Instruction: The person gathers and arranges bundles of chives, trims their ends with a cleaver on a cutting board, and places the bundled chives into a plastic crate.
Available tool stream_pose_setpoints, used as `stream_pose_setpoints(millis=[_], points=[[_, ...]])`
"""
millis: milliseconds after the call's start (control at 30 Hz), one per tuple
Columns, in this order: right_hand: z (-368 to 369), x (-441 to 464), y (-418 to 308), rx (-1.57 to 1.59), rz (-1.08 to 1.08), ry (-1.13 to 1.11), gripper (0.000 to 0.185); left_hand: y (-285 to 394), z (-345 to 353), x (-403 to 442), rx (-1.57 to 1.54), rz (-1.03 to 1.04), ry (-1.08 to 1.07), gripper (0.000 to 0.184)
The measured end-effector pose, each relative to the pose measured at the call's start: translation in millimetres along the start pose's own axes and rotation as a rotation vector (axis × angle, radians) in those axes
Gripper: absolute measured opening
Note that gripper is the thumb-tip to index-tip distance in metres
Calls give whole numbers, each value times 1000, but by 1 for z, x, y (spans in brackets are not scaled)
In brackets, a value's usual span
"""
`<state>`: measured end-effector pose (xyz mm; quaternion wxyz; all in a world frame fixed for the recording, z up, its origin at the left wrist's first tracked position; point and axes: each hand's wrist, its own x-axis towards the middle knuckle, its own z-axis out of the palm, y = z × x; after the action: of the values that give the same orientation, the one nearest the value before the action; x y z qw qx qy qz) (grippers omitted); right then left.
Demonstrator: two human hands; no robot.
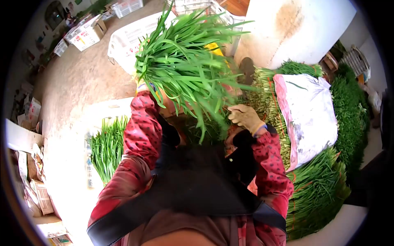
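A large bunch of long green leafy stalks (184,61) fans out in front of me, its leaf tips spread to the right and down. My left hand (141,85), gloved and partly covered by leaves, is closed round the bunch at its left side. To the right, below the leaf tips, my right hand (246,117) in a tan glove has its fingers curled and pressed together near a drooping leaf. Whether anything thin lies between those fingers is too small to tell.
White crates (123,39) stand ahead on the left. Green stalks (108,143) lie beside my left arm. On my right, a white sack (310,112) lies over tied bundles (316,192). A large white container (297,24) stands at the upper right.
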<state>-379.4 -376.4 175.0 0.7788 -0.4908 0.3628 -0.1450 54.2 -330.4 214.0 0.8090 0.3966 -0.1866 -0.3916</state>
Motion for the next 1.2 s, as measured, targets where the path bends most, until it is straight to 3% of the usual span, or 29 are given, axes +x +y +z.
stream_pose_setpoints(millis=[33,67,133,200,333,400,433,500,533,600,667,733,800,867,933,1000,1033,1133,1167,1200], points=[[-12,-10,2,135,35,33,28,-5,-3,-3,5,-15,18,38],[-13,-25,0,68,-76,38,27,-10,-7,-7,4,-27,34,38],[9,-51,-17,-172,-38,263,27,-18,-11,-16,1,-44,52,38],[32,-69,-40,-188,-47,325,27,-23,-12,-22,0,-60,66,38],[59,-93,-77,-250,-265,455,24,-26,-13,-31,-13,-66,77,39],[75,-107,-100,-328,-491,579,23,-31,-15,-34,5,-67,87,39],[87,-114,-115,-332,-490,572,23,-32,-16,-35,8,-65,88,40],[118,-127,-145,-286,-833,650,21,-33,-18,-40,9,-66,98,40],[134,-130,-157,-293,-830,643,21,-35,-19,-41,7,-62,99,40],[164,-130,-177,-320,-1102,662,24,-38,-20,-42,10,-63,103,40],[182,-121,-189,-681,-1310,410,33,-40,-20,-43,17,-65,105,41],[210,-113,-195,-784,-1023,232,42,-41,-20,-43,21,-56,102,41],[222,-79,-177,-735,-1106,46,31,-42,-23,-40,39,-45,93,42],[227,-61,-145,-545,-930,-192,26,-46,-27,-31,74,-49,60,42],[226,-78,-121,-665,-1028,-348,21,-47,-30,-16,110,-56,17,42],[206,-103,-114,-481,-820,-365,22,-56,-31,4,139,-76,-26,43],[198,-99,-105,-700,-1432,-198,21,-60,-31,16,152,-86,-38,43],[202,-151,-106,-227,-580,-628,20,-69,-16,29,149,-114,-99,44],[202,-153,-99,-258,-461,-687,19,-64,-15,29,137,-98,-100,44],[199,-150,-90,-508,-476,-725,20,-56,-1,20,110,-74,-113,44]])
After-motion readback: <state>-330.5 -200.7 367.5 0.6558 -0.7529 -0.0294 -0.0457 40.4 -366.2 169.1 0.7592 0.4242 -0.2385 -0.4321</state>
